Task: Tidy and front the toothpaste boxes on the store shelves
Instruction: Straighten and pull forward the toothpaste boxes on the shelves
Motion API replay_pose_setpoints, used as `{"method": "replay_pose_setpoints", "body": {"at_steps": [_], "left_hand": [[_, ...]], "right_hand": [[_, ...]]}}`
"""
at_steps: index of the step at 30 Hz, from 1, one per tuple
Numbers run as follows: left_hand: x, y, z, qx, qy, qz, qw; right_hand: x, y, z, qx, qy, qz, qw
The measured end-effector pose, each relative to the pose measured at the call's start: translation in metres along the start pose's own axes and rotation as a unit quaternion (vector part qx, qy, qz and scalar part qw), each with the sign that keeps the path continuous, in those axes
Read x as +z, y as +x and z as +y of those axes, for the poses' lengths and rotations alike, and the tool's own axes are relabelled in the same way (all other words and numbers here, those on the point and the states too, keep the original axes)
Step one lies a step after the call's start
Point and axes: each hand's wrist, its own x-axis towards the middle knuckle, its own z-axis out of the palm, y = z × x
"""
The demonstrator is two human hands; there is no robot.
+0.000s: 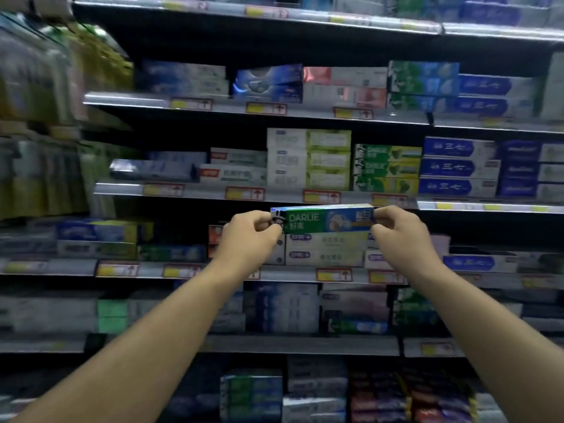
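Centre of the frame: the box, green and blue, is held level by its two ends. The left hand pinches the left end between thumb and curled fingers, and the right hand grips the right end the same way. It sits directly over the pale stack. Whether it rests on that stack or hangs just clear, I can't tell.

Now the risks. The hold is only on the box's ends, so a hard squeeze could dent the flaps. If one hand lets go first, the box may swing down and drop off the front. Pushed in crooked, a corner could catch the pale stack and shove those boxes askew.

Edges next. The rail with its price tags runs just above the box's top edge, and it's tight there. Any lift risks knocking a tag. The open room looks to be straight back, in the dark slot between rail and pale stack. Sideways there's little to spare, with knuckles close to neighbouring boxes on both sides.
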Motion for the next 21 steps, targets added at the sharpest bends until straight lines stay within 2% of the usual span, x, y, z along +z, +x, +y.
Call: {"method": "replay_pose_setpoints", "body": {"at_steps": [14,21], "left_hand": [[-0.047,-0.063,-0.119,-0.069,0.042,0.062,0.995],[-0.042,-0.090,-0.171,-0.138,0.008,0.053,0.989]], "right_hand": [[0.101,-0.058,0.016,0.003,0.031,-0.127,0.991],[0.140,-0.092,0.048,0.045,0.035,-0.179,0.982]]}}
